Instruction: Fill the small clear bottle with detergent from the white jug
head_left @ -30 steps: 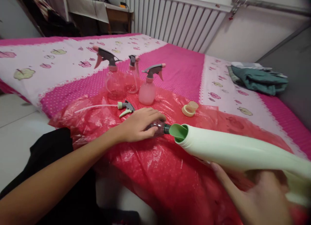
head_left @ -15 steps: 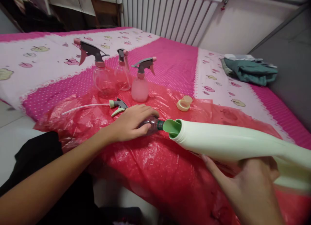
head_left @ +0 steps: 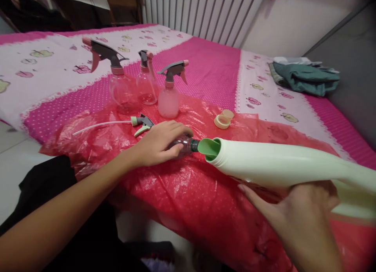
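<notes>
My left hand (head_left: 164, 142) is closed round a small clear bottle (head_left: 184, 145) with a green neck, tilted toward the right. In my right hand (head_left: 305, 213) lies a large pale green jug (head_left: 270, 160), gripped from below and tipped nearly level. Its green pouring spout (head_left: 209, 147) sits at the mouth of the small bottle. Whether liquid is flowing I cannot make out. Just left of my left hand, a loose spray trigger head (head_left: 143, 123) with a long white tube lies on the red plastic sheet (head_left: 188, 197).
Three spray bottles with pink and grey triggers stand behind: a round one (head_left: 120, 89), a clear one (head_left: 147, 86) and a cloudy one (head_left: 169, 101). A yellowish cap (head_left: 223, 119) rests on the sheet. Folded clothes (head_left: 305, 76) lie on the bed (head_left: 211, 64) at far right.
The view has tilted down slightly, so the scene sits higher or shifted a little. Both hands keep their holds, and the spout stays at the small bottle's mouth.
</notes>
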Action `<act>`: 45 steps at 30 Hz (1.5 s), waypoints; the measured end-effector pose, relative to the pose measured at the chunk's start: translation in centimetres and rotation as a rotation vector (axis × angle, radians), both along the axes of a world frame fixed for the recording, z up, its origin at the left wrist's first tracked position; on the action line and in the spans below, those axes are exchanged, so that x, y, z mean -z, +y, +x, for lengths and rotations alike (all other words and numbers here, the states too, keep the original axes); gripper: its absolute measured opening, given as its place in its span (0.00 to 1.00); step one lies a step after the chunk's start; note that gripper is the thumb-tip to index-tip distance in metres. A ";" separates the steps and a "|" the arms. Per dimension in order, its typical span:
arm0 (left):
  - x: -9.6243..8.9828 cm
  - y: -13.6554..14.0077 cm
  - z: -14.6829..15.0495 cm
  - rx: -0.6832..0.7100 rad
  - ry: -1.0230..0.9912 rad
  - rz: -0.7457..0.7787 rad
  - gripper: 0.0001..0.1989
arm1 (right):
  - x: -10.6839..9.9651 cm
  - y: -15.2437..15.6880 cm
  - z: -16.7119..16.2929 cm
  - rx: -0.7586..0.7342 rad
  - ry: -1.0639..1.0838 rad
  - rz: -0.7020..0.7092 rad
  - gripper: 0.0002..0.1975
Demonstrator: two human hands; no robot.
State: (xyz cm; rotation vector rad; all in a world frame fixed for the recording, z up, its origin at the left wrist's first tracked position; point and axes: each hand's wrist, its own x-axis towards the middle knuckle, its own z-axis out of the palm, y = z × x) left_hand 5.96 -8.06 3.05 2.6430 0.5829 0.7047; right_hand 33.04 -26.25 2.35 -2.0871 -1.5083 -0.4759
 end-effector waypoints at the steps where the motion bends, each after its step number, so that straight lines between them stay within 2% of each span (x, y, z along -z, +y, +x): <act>1: 0.0 0.0 0.0 0.001 0.000 0.000 0.16 | -0.1 0.0 -0.2 -0.007 -0.022 0.018 0.56; 3: -0.1 0.1 0.1 0.006 0.000 0.001 0.17 | -0.1 0.1 -0.5 -0.016 -0.056 0.046 0.56; 8: -0.1 0.2 0.0 0.001 0.006 0.008 0.16 | 0.0 0.2 -0.8 0.034 -0.038 0.003 0.54; 11: 0.1 0.3 -0.1 0.002 0.001 0.016 0.16 | -0.2 0.3 -0.8 0.036 0.006 0.016 0.56; 18: 0.3 0.3 -0.1 -0.018 0.003 0.003 0.17 | -0.4 0.3 -0.5 0.018 0.003 0.017 0.54; 37: 0.3 0.4 -0.2 -0.010 -0.001 0.016 0.17 | -0.4 -0.4 0.2 -0.051 -0.054 -0.044 0.40; 45: 0.3 0.4 -0.1 -0.014 0.001 0.012 0.18 | -0.3 -0.1 -0.3 -0.028 -0.071 -0.006 0.44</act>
